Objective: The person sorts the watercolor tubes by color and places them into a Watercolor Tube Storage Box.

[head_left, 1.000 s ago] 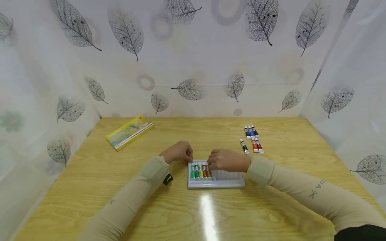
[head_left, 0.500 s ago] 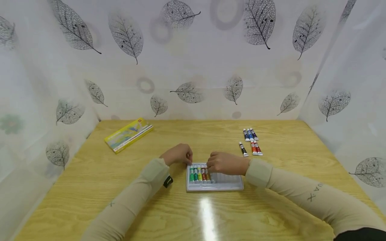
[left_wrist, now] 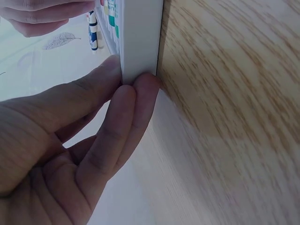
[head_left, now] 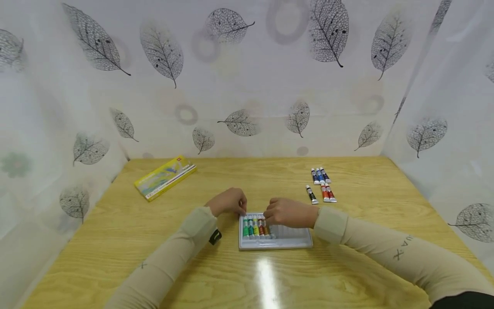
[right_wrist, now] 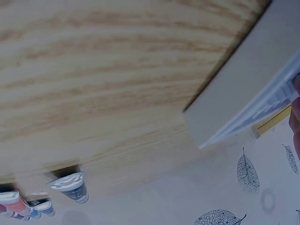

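A shallow grey tray (head_left: 295, 241) lies in the middle of the wooden table, with several paint tubes (head_left: 254, 226) side by side in its left half. My left hand (head_left: 231, 201) is at the tray's far left corner; in the left wrist view its thumb and fingertips (left_wrist: 145, 86) pinch the tray's wall (left_wrist: 140, 37). My right hand (head_left: 287, 212) lies over the tray's far edge, fingers curled down on the top end of a pale tube (head_left: 272, 232) beside the row. In the right wrist view only the tray's underside (right_wrist: 243, 93) and a sliver of finger show.
Several loose paint tubes (head_left: 320, 184) lie in two short rows at the back right, also visible as loose tubes (right_wrist: 70, 187) from the right wrist. A yellow box (head_left: 165, 177) sits at the back left. Leaf-patterned curtains close in the table on three sides.
Both hands stay at the tray and hardly move. The head view has tilted slightly, so everything sits a little lower in the picture.
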`<action>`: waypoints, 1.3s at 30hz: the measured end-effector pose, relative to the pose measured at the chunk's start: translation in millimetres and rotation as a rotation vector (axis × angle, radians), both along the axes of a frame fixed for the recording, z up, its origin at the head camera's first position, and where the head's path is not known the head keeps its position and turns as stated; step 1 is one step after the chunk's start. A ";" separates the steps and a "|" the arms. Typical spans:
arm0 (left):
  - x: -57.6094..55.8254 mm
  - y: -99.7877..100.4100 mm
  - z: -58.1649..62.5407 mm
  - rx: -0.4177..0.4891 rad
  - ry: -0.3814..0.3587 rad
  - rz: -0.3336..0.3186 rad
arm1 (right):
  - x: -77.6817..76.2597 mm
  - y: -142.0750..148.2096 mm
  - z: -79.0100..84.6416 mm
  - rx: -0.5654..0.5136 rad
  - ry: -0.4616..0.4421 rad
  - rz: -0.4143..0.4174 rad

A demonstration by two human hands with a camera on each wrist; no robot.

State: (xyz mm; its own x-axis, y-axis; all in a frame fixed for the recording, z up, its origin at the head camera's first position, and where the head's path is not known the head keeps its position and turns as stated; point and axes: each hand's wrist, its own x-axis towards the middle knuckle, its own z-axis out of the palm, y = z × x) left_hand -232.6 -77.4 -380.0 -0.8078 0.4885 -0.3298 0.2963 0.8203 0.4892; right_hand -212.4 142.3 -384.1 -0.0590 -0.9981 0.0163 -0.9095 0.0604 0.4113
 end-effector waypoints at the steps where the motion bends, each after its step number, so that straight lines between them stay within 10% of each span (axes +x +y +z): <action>1: -0.1 -0.1 0.0 -0.003 0.001 -0.003 | -0.2 -0.1 -0.5 -0.001 0.002 0.000; 26: 3.0 0.3 -0.4 0.008 0.022 -0.008 | 0.5 2.5 1.7 0.019 0.003 0.001; 39: 1.2 0.3 -4.0 0.008 0.039 -0.003 | -16.7 60.5 14.7 -0.127 -0.061 -0.195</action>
State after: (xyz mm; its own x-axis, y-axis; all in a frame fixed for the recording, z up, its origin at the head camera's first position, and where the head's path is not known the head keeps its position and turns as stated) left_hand -231.4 -77.0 -383.9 -0.8183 0.4936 -0.2945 0.3179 0.8156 0.4835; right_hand -229.1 202.8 -369.4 -0.2552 -0.9580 0.1311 -0.8986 0.2850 0.3337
